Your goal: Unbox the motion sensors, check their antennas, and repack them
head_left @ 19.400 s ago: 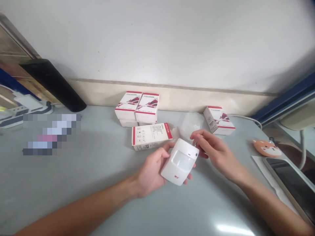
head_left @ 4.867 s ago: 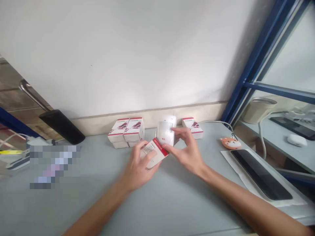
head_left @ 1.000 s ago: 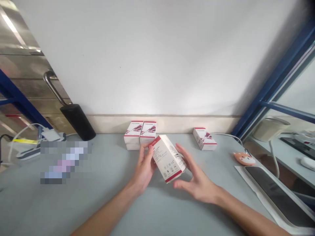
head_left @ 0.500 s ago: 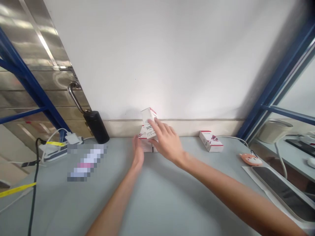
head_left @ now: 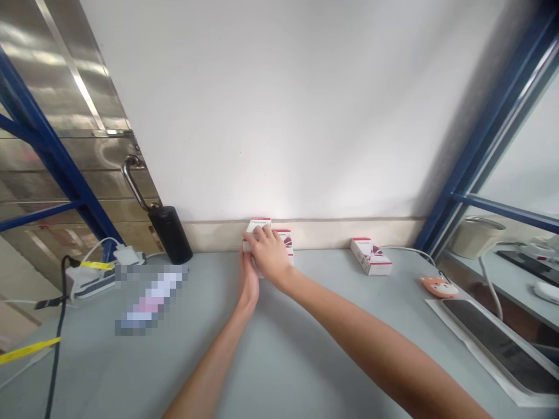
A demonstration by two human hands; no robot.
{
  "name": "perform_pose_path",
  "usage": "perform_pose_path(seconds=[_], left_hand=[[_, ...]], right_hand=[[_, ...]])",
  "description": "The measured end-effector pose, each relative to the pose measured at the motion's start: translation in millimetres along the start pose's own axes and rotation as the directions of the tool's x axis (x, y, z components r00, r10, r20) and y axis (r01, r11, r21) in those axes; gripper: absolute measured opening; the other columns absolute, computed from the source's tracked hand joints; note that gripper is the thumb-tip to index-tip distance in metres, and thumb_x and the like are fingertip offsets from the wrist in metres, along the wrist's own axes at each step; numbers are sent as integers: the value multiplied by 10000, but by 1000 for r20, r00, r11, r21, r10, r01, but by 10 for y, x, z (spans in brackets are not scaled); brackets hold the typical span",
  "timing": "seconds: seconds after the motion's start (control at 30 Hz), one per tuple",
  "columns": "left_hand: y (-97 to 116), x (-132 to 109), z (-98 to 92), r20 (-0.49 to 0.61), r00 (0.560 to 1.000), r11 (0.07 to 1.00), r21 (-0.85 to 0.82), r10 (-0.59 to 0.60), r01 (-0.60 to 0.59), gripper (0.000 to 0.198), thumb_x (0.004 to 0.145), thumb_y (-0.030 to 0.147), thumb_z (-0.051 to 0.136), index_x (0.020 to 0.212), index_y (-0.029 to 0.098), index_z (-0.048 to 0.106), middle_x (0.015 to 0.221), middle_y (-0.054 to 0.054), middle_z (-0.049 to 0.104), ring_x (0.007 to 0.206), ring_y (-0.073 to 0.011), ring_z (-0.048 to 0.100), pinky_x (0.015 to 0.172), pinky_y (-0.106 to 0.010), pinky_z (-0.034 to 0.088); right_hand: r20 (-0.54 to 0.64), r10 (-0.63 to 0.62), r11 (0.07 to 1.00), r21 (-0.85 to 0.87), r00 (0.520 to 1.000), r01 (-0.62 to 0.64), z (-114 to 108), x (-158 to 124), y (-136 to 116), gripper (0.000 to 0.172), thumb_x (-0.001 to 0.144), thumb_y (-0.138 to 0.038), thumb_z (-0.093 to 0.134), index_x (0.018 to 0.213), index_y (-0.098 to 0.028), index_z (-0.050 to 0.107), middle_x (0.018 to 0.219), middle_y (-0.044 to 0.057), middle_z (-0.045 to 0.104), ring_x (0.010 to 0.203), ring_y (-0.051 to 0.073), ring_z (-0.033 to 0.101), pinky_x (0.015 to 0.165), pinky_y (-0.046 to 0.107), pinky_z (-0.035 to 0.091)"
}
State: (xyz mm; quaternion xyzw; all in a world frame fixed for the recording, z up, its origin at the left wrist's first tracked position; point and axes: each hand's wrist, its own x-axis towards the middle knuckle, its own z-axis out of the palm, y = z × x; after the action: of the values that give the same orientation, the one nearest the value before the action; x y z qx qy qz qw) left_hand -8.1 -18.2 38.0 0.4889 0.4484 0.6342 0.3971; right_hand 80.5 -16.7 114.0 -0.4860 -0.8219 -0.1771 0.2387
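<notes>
A white carton with a red edge (head_left: 261, 222) lies on top of other boxes against the wall. My right hand (head_left: 271, 254) reaches over it with bent fingers on its top and near side. To its right, a similar white carton with a dark red print (head_left: 286, 237) shows partly from behind that hand. My left hand (head_left: 248, 282) stands upright along the left side of the boxes, fingers stretched out and touching them. Both hands hide most of the lower boxes, so I cannot tell how many there are.
Another white and red carton (head_left: 371, 256) lies on the grey table (head_left: 305, 361) to the right. Beyond it are an orange animal-shaped item (head_left: 439, 286) and a phone (head_left: 498, 343). A black cylinder (head_left: 170, 234), a blurred-out item (head_left: 151, 299) and a power strip (head_left: 96, 284) are at left.
The carton in my right hand was tilted up above the others; it has come down and left and now lies flat on them. My left hand stays at their left side.
</notes>
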Motion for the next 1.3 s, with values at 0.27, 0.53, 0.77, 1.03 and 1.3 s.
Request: perform_pose_path(seconds=[0.27,0.53,0.77,1.03,1.3], left_hand=[[105,-90,10,-157,977,964,245,141,-100,445,1044,456,438,1442,259,468,1540,-147,464,1550,-311,329,1289,-519,266],[315,-554,228,-93,865,783,480,493,-395,505,906,222,602,1384,243,441,1320,-133,385,1301,-317,400,1127,-589,405],[148,-952,379,454,815,771,348,360,-534,322,1010,236,555,1324,298,518,1144,-67,521,967,-199,606,943,-423,558],[276,-874,547,494,858,986,151,-143,77,688,1006,580,599,1559,349,260,1394,-146,590,1274,-292,651,996,-467,588],[320,-858,592,541,792,764,372,283,-527,745,947,239,739,1560,392,343,1484,-98,589,1361,-306,595,1077,-483,530]], right_hand=[[-71,81,984,166,994,-69,-253,-467,641,507,1086,-316,490,1590,-290,437,1633,98,467,1433,255,486,1143,434,479],[64,771,637,-31,634,-770,-403,-1782,2111,569,1014,-374,561,1481,-52,523,1412,340,574,1379,470,511,1096,623,408],[213,734,618,185,645,-764,-298,-1899,2127,644,1000,-517,584,1538,-189,452,1330,160,697,1184,297,678,1010,387,511],[322,349,220,885,880,-411,-565,-1807,1296,500,1092,-592,404,1478,-279,459,1464,112,611,1123,217,674,948,381,579],[259,280,223,919,925,-324,-652,-1882,1199,592,1048,-576,542,1554,-309,386,1556,126,519,1420,315,506,1154,528,481]])
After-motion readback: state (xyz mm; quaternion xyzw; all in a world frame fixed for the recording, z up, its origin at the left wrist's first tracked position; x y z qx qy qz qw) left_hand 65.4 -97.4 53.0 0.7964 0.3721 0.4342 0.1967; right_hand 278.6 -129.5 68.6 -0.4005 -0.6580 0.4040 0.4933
